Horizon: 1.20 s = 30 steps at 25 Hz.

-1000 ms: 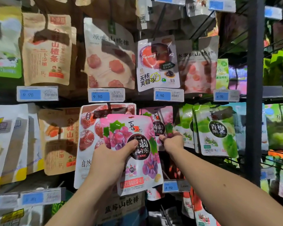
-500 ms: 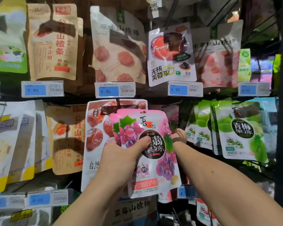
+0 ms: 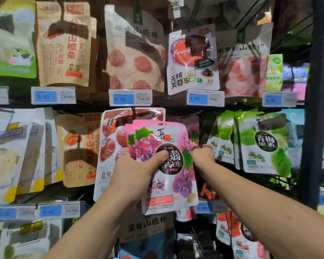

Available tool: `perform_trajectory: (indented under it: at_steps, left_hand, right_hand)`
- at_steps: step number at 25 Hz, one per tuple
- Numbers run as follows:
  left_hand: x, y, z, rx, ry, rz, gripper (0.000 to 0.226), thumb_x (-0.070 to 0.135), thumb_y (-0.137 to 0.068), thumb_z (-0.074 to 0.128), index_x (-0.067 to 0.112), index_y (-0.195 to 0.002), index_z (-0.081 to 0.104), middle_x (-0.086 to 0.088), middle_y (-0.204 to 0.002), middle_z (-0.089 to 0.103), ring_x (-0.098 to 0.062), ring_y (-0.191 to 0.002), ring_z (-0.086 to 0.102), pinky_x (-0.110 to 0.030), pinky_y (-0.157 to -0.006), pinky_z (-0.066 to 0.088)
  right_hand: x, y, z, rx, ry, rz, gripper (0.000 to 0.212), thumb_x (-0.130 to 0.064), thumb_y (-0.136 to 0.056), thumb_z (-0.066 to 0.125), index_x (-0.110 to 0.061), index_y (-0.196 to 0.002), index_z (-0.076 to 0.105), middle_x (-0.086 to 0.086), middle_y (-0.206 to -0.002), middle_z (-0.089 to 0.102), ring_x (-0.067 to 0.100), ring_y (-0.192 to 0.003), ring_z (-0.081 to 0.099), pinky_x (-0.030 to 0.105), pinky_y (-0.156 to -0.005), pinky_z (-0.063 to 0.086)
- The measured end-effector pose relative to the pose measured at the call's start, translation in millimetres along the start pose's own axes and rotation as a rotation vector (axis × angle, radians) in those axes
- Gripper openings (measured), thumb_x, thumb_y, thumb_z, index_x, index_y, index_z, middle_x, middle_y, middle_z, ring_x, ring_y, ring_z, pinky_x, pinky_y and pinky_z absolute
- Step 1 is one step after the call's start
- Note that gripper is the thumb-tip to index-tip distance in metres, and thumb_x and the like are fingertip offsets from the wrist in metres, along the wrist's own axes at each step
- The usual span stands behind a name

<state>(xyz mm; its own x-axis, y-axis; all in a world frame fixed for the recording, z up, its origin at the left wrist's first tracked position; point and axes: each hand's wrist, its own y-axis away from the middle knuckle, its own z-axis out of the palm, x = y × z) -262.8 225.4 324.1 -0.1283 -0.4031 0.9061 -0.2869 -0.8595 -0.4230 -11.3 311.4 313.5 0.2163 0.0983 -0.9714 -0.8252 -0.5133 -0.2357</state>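
Observation:
My left hand (image 3: 134,172) grips a small stack of pink grape jelly pouches (image 3: 168,171) in front of the snack rack, thumb across the front of the top pouch. A second pink pouch edge shows just behind it at the left. My right hand (image 3: 203,156) reaches past the right edge of these pouches with fingers curled, at another pink grape pouch (image 3: 194,129) hanging on the rack behind. The held pouches hide most of that hanging pouch and my right fingertips.
Green plum jelly pouches (image 3: 264,144) hang right of my right hand. A red-fruit pouch (image 3: 110,146) hangs behind my left hand. Blue price tags (image 3: 130,98) line the shelf rail above. A dark upright post (image 3: 320,109) stands at the right.
My right hand has slipped further behind the held pink pouches, which now cover the hanging pink pouch. My left hand keeps its grip. The view has drawn closer to the rack.

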Motion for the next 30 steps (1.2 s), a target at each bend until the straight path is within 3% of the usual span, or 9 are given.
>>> perform_trajectory:
  at_steps: [3, 5, 7, 9, 14, 18, 23, 27, 30]
  left_hand:
    - [1.0, 8.7, 11.7, 0.001, -0.022, -0.032, 0.026, 0.036, -0.084, 0.084, 0.01, -0.086, 0.08, -0.006, -0.08, 0.08, -0.029, -0.074, 0.078, -0.055, -0.083, 0.062]
    - [4.2, 14.8, 22.2, -0.006, -0.024, -0.054, 0.029, 0.037, -0.084, 0.084, 0.008, -0.082, 0.079, -0.006, -0.075, 0.079, -0.027, -0.069, 0.078, -0.049, -0.077, 0.064]
    - [7.7, 19.7, 33.4, -0.011, -0.01, -0.031, 0.031, 0.034, -0.084, 0.085, 0.008, -0.072, 0.074, -0.001, -0.064, 0.075, -0.016, -0.055, 0.073, -0.033, -0.058, 0.06]
    - [10.1, 23.3, 44.1, -0.01, 0.022, 0.006, 0.032, 0.026, -0.085, 0.084, 0.012, -0.064, 0.065, 0.007, -0.05, 0.065, -0.001, -0.037, 0.057, -0.015, -0.04, 0.043]
    - [9.5, 29.3, 58.3, -0.04, 0.031, 0.032, 0.028, 0.027, -0.089, 0.08, 0.011, -0.07, 0.067, 0.013, -0.046, 0.064, 0.001, -0.041, 0.059, -0.007, -0.039, 0.036]
    - [3.8, 21.4, 37.2, 0.017, -0.052, -0.016, 0.051, 0.037, -0.098, 0.067, 0.017, -0.054, 0.051, 0.011, -0.036, 0.05, -0.001, -0.029, 0.042, -0.015, -0.034, 0.031]
    - [-11.5, 7.8, 2.6, 0.103, -0.123, 0.044, 0.053, 0.033, -0.096, 0.071, 0.022, -0.045, 0.064, 0.008, -0.042, 0.056, -0.02, -0.053, 0.051, -0.032, -0.058, 0.039]
    - [-20.6, 4.0, -5.3, 0.116, -0.117, 0.029, 0.04, 0.038, -0.095, 0.071, 0.016, -0.062, 0.072, -0.001, -0.063, 0.072, -0.03, -0.066, 0.066, -0.043, -0.071, 0.053]
    - [-20.5, 2.9, -8.3, 0.111, -0.117, -0.007, 0.042, 0.04, -0.095, 0.071, 0.013, -0.062, 0.071, 0.0, -0.059, 0.071, -0.029, -0.062, 0.065, -0.042, -0.069, 0.053]
  right_hand:
    - [-15.9, 37.9, -49.2, -0.067, 0.007, -0.085, 0.029, -0.037, -0.099, 0.052, -0.01, -0.096, 0.064, 0.01, -0.099, 0.069, 0.032, -0.094, 0.062, 0.038, -0.077, 0.049]
    - [-29.2, 71.7, -82.2, -0.28, -0.145, -0.062, 0.04, -0.041, -0.098, 0.052, -0.005, -0.096, 0.071, 0.016, -0.097, 0.074, 0.028, -0.086, 0.065, 0.036, -0.075, 0.052]
    - [-36.1, 106.1, -114.5, -0.545, -0.259, -0.023, 0.049, -0.048, -0.099, 0.057, -0.003, -0.103, 0.074, 0.012, -0.087, 0.076, 0.018, -0.069, 0.064, 0.029, -0.068, 0.053]
    - [-35.3, 132.6, -134.1, -0.653, -0.135, -0.071, 0.038, -0.047, -0.091, 0.071, -0.009, -0.097, 0.074, 0.0, -0.076, 0.074, 0.01, -0.059, 0.065, 0.024, -0.058, 0.051]
    - [-30.5, 132.1, -139.7, -0.463, -0.035, -0.119, 0.024, -0.018, -0.084, 0.084, -0.005, -0.096, 0.068, 0.01, -0.074, 0.072, 0.019, -0.054, 0.064, 0.029, -0.047, 0.048]
    - [-38.9, 106.6, -130.3, -0.299, -0.154, -0.079, 0.016, -0.014, -0.088, 0.079, -0.01, -0.096, 0.066, 0.017, -0.081, 0.077, 0.027, -0.067, 0.069, 0.049, -0.065, 0.059]
    - [-43.7, 82.6, -125.4, -0.152, -0.192, -0.213, 0.013, -0.015, -0.088, 0.08, -0.014, -0.09, 0.067, 0.004, -0.079, 0.075, 0.009, -0.054, 0.067, 0.027, -0.052, 0.053]
    - [-45.8, 69.0, -114.2, -0.123, -0.214, -0.217, 0.017, -0.013, -0.085, 0.082, -0.013, -0.094, 0.067, 0.009, -0.089, 0.077, 0.023, -0.077, 0.075, 0.039, -0.069, 0.062]
    - [-46.7, 58.9, -105.1, -0.106, -0.218, -0.203, 0.02, -0.011, -0.083, 0.084, -0.01, -0.095, 0.068, 0.012, -0.091, 0.077, 0.028, -0.081, 0.075, 0.046, -0.078, 0.063]
